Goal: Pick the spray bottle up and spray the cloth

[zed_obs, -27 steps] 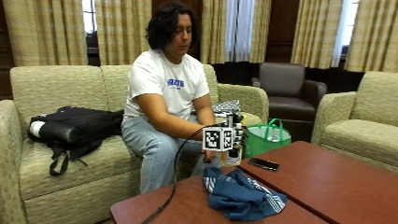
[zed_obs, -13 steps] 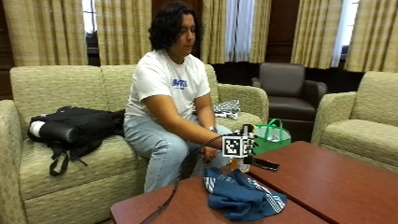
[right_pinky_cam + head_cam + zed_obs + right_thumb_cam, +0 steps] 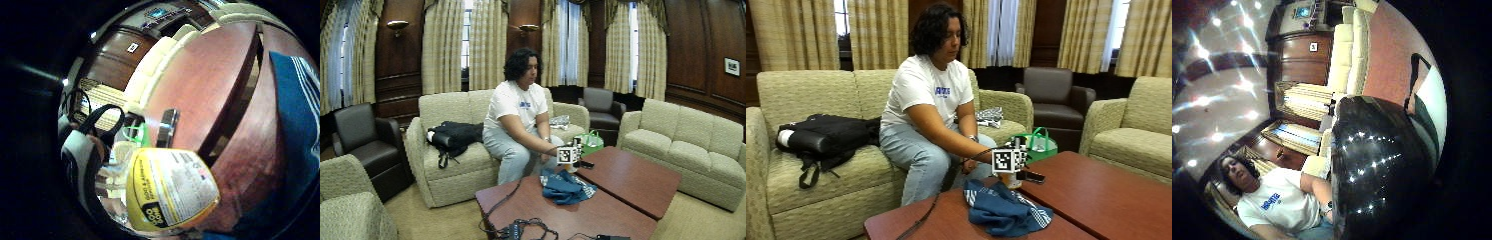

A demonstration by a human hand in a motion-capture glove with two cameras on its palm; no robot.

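Glossy paper label wrapping the spray bottle; soft blue cloth lying crumpled on the polished wooden table.

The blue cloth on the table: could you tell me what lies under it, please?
Around the blue cloth only the red-brown table shows, so it rests on the wood. Whether anything lies beneath its folds cannot be seen; the cloth covers that spot.
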